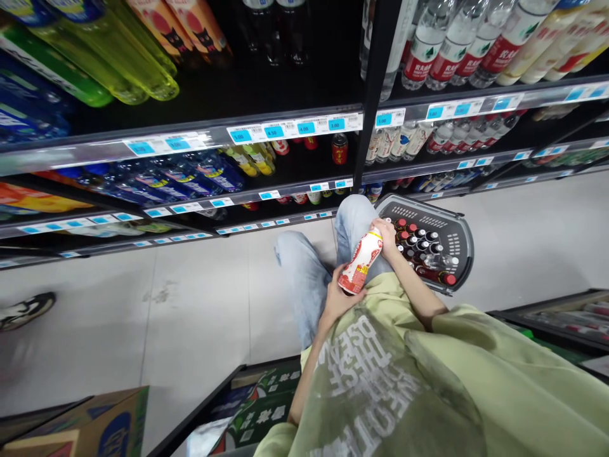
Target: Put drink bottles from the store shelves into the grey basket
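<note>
A white and red drink bottle (363, 259) with a yellow band near its top lies tilted between my hands, over my lap. My left hand (339, 297) is wrapped round its lower end. At the upper end, my right hand (384, 237) grips the bottle, and its fingers cover the cap area. Just right of my right hand, a grey shopping basket (462, 238) stands on the floor by my knee. Several dark bottles (419, 244) with red or white caps stand in it. One bottle with a red cap (435, 275) lies slanted at the basket's near side.
Black shelves with price rails (295, 129) run across the front, stocked with water bottles (451, 54), yellow-green drink bottles (118, 54) and a red can (339, 148). Cartons (114, 422) stand behind me at lower left. Another person's shoe (28, 311) shows at far left on the tiled floor.
</note>
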Motion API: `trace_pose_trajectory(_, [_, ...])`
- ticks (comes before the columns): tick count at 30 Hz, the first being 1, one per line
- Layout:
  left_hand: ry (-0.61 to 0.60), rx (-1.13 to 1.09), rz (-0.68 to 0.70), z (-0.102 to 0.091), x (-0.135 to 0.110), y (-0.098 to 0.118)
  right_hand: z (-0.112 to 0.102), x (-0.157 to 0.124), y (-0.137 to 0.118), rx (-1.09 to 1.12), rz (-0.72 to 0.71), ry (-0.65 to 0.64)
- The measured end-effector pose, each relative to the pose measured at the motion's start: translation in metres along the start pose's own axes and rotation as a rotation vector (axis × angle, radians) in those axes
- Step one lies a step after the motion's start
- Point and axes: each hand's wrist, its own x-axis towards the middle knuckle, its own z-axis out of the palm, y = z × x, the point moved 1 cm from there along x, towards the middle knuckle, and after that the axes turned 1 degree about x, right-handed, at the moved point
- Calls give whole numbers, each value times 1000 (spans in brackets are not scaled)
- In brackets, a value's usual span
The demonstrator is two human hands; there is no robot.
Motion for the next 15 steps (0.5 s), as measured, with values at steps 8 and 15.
trace_pose_trajectory(8, [202,48,-58,-1,5,5,-2,2,9,-44,-36,2])
trace_pose_trajectory(15, [268,36,-80,-1,7,7,-3,3,15,-103,-34,-17])
